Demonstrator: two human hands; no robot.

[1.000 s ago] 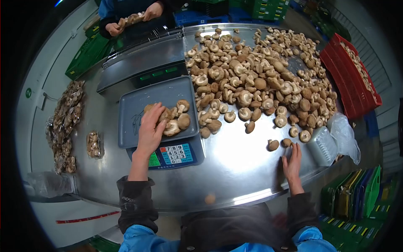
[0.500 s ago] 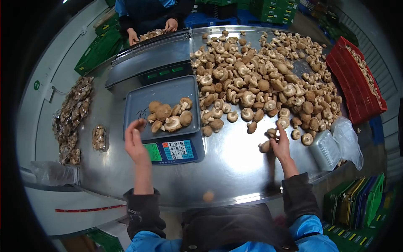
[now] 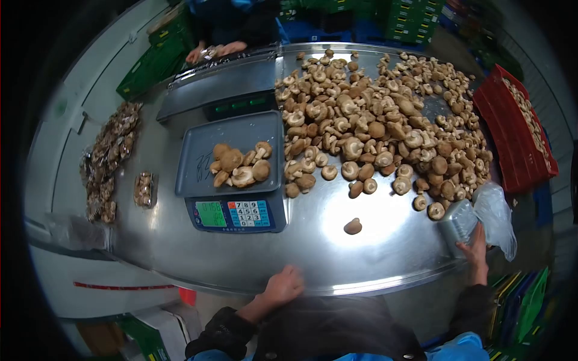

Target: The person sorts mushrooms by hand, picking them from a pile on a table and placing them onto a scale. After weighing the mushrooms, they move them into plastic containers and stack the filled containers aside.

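Observation:
My left hand [image 3: 284, 285] is at the table's front edge, its fingers curled and slightly blurred; whatever they may hold is hidden. At the right, my right hand [image 3: 477, 251] grips the lower end of a stack of clear plastic trays [image 3: 459, 218], beside a crumpled clear bag [image 3: 497, 219]. Several shiitake mushrooms [image 3: 242, 175] rest on the grey pan [image 3: 198, 147] of a digital scale [image 3: 248, 215] with a lit green display. One loose mushroom [image 3: 353, 226] lies on the bare metal between the scale and the trays.
A large heap of mushrooms [image 3: 376, 129] covers the far right of the metal table [image 3: 319, 259]. A red crate [image 3: 503, 129] stands beyond it. Packed mushrooms [image 3: 111, 159] and one filled tray [image 3: 144, 189] lie left. Across the table, another person's hands [image 3: 232, 48] work behind a second scale [image 3: 223, 84].
My right hand has let go of mushrooms and moved right to the tray stack. My left hand has moved from beside the pan to the front edge, where a loose mushroom was.

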